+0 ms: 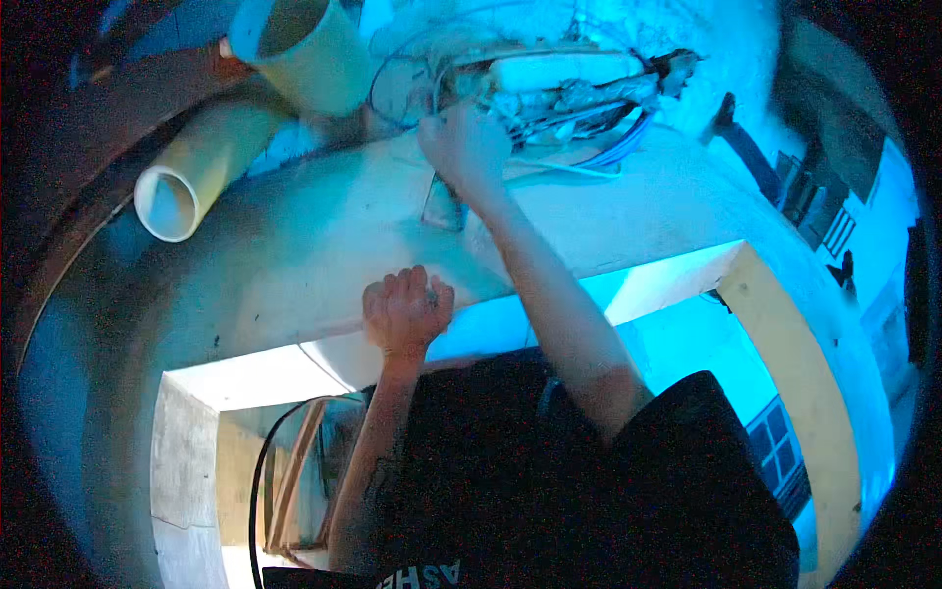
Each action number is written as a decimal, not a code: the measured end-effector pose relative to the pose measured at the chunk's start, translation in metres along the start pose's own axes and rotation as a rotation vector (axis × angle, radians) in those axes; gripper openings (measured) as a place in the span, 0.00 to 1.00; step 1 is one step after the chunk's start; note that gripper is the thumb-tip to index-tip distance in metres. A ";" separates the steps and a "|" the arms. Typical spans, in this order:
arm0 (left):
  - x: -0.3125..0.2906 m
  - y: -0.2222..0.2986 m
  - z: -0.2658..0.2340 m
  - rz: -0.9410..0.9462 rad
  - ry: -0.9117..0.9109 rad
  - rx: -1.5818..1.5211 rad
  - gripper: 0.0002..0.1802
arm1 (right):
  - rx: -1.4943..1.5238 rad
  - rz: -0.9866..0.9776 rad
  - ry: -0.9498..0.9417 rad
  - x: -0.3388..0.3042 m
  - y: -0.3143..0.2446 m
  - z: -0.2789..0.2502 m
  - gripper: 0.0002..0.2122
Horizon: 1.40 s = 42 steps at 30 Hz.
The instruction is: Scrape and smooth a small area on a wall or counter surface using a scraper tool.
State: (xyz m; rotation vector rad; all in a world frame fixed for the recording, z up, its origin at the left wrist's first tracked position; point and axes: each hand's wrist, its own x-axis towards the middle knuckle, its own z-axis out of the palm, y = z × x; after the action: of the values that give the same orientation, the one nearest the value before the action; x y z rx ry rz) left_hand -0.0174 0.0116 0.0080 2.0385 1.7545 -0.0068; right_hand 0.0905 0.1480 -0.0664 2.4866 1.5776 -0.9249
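My left hand (407, 309) is curled into a fist just over the near edge of the pale worktop (294, 255). Whatever its fingers may hold is too small or hidden to make out. Farther forward, my right hand (466, 152) is closed at the near left side of a cluttered heap of wires and tools (579, 98). Blur hides what lies in its fingers. Just below that hand, a flat dark rectangular object (444, 204) lies on the worktop.
Two yellowish open-ended cylinders, one lying on its side (201, 177) and one larger (309, 59), sit at the far left. A dark long-shaped object (751, 147) lies at the far right. Bright rectangular openings flank my body below the worktop's edge.
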 end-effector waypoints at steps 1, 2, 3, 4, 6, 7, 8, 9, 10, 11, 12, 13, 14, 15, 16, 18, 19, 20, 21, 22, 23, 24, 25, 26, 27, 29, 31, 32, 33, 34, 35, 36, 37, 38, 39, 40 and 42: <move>0.000 0.005 0.005 -0.008 -0.016 -0.014 0.09 | -0.018 -0.001 0.043 -0.001 0.010 -0.007 0.16; 0.001 0.010 0.011 -0.015 -0.031 -0.028 0.09 | 0.033 0.039 -0.018 -0.002 0.020 -0.016 0.17; 0.004 0.010 -0.003 -0.005 0.014 -0.014 0.09 | 0.119 0.051 -0.087 -0.007 0.013 -0.032 0.18; -0.004 0.005 0.011 -0.001 0.026 -0.010 0.10 | 0.114 0.046 -0.069 -0.012 0.027 -0.022 0.18; -0.006 0.010 0.014 0.024 0.089 -0.017 0.10 | 0.107 0.005 -0.117 -0.017 0.055 -0.031 0.17; -0.006 0.010 0.012 -0.004 0.064 -0.002 0.10 | 0.118 -0.010 -0.086 -0.022 0.067 -0.037 0.17; -0.004 0.012 0.012 -0.030 0.043 0.005 0.11 | 0.165 -0.078 -0.033 -0.027 0.083 -0.043 0.18; -0.002 0.014 0.011 -0.008 0.077 0.003 0.11 | 0.211 -0.143 0.021 -0.034 0.100 -0.048 0.19; -0.001 0.017 0.003 -0.020 0.118 -0.021 0.12 | 0.371 -0.158 0.081 -0.041 0.115 -0.053 0.18; -0.003 0.015 -0.004 -0.044 0.159 -0.038 0.12 | 0.535 -0.186 0.125 -0.048 0.128 -0.052 0.19; -0.001 0.018 -0.006 -0.020 0.197 -0.043 0.12 | 0.617 -0.127 0.060 -0.058 0.145 -0.060 0.18; 0.000 0.021 -0.006 -0.048 0.121 -0.084 0.13 | 0.699 -0.073 -0.010 -0.070 0.158 -0.069 0.19; -0.005 0.013 -0.002 -0.099 0.036 -0.110 0.14 | 0.856 0.188 -0.205 -0.086 0.149 -0.086 0.18; -0.012 0.000 -0.001 -0.104 0.082 -0.092 0.14 | 0.999 0.435 -0.413 -0.105 0.133 -0.111 0.18; -0.012 -0.008 0.008 -0.181 0.157 -0.172 0.15 | 1.003 0.403 -0.371 -0.119 0.136 -0.127 0.18; -0.001 -0.007 0.001 -0.231 0.255 -0.256 0.16 | 1.039 0.433 -0.294 -0.139 0.162 -0.143 0.17; 0.005 0.000 -0.009 -0.250 0.245 -0.281 0.17 | 1.071 0.485 -0.258 -0.145 0.182 -0.145 0.16; 0.010 0.004 -0.021 -0.271 0.236 -0.304 0.17 | 1.139 0.496 -0.220 -0.150 0.201 -0.145 0.16; 0.012 -0.004 -0.021 -0.266 0.150 -0.489 0.17 | 1.209 0.499 -0.193 -0.154 0.212 -0.146 0.17; 0.011 0.001 -0.033 -0.238 0.179 -0.485 0.17 | 1.272 0.521 -0.172 -0.164 0.223 -0.149 0.16; 0.011 0.013 -0.051 -0.221 0.203 -0.502 0.19 | 1.341 0.541 -0.143 -0.172 0.233 -0.151 0.16; 0.009 0.022 -0.063 -0.202 0.225 -0.520 0.22 | 1.371 0.510 -0.113 -0.179 0.240 -0.150 0.16; 0.011 0.006 -0.062 -0.209 -0.072 -0.676 0.29 | 1.402 0.621 -0.100 -0.185 0.243 -0.146 0.15; 0.003 -0.037 -0.030 -0.133 0.061 -0.686 0.32 | 1.418 0.713 -0.129 -0.188 0.229 -0.141 0.14; -0.007 -0.074 -0.007 -0.064 0.194 -0.690 0.35 | 1.437 0.671 -0.203 -0.196 0.207 -0.138 0.14; -0.013 -0.020 -0.043 -0.396 -0.372 -0.848 0.35 | 1.515 0.670 -0.174 -0.219 0.246 -0.135 0.13; -0.037 -0.024 -0.060 -0.507 -0.591 -0.946 0.35 | 1.575 0.641 -0.198 -0.228 0.257 -0.124 0.13; -0.049 -0.020 -0.069 -0.539 -0.643 -1.068 0.35 | 1.620 0.664 -0.191 -0.235 0.259 -0.121 0.13; -0.061 -0.018 -0.081 -0.575 -0.695 -1.190 0.35 | 1.628 0.665 -0.239 -0.239 0.262 -0.119 0.13; -0.070 -0.019 -0.093 -0.551 -0.682 -1.187 0.35 | 1.640 0.640 -0.229 -0.244 0.263 -0.115 0.13; -0.076 -0.020 -0.103 -0.498 -0.685 -1.263 0.34 | 1.639 0.580 -0.247 -0.251 0.266 -0.111 0.13; -0.082 -0.020 -0.115 -0.445 -0.690 -1.338 0.33 | 1.635 0.521 -0.264 -0.254 0.270 -0.108 0.13; -0.090 -0.023 -0.137 -0.366 -0.649 -1.400 0.30 | 1.654 0.528 -0.260 -0.270 0.246 -0.127 0.13; -0.093 -0.023 -0.155 -0.354 -0.601 -1.405 0.27 | 1.658 0.509 -0.248 -0.276 0.242 -0.131 0.13; -0.100 -0.024 -0.183 -0.200 -0.566 -1.401 0.24 | 1.710 0.549 -0.229 -0.280 0.242 -0.131 0.14; -0.105 -0.028 -0.216 -0.047 -0.523 -1.395 0.21 | 1.759 0.586 -0.213 -0.283 0.241 -0.132 0.16; -0.096 -0.050 -0.280 -0.409 -0.714 -0.951 0.17 | 1.850 0.509 -0.244 -0.291 0.240 -0.132 0.15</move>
State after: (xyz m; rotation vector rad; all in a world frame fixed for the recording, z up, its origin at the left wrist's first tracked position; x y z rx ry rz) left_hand -0.1612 0.0200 0.2715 0.8293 1.2850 -0.0190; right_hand 0.2650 -0.1543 0.1276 2.7020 -0.5960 -3.1468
